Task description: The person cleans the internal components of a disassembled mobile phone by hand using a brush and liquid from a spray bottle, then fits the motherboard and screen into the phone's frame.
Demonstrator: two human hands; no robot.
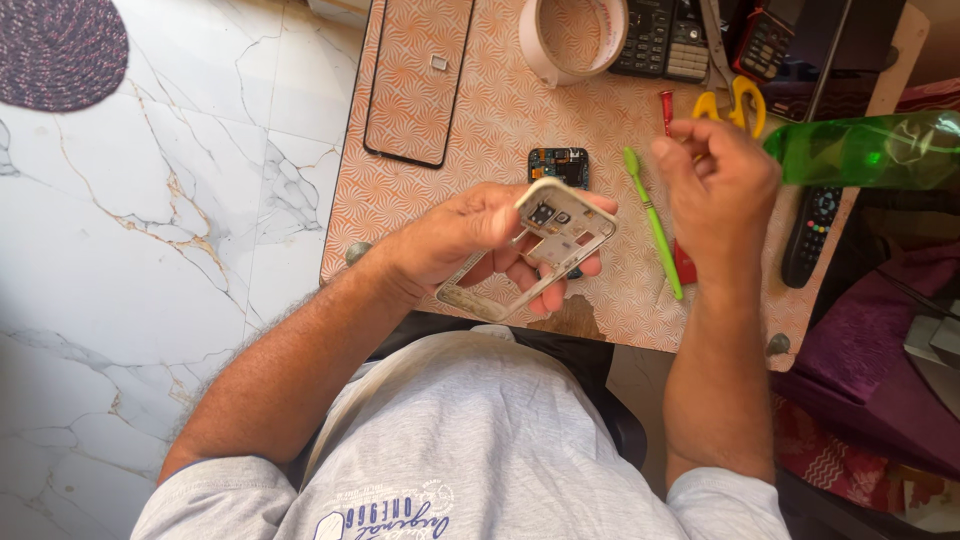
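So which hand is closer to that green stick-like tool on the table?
Right. The right hand hovers just beside the green tool, while the left hand holds the phone frame farther off.

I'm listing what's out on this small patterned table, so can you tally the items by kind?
Phone middle frame, in left hand: 1
Glass screen panel: 1
Circuit board: 1
Green pry tool: 1
Tape roll: 1
Keypad phones: 2
Yellow-handled scissors: 1
Remote control: 1
Total: 9

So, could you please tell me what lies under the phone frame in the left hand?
Under the phone frame in the left hand, a dark circuit board lies on the patterned table; its lower part is covered.
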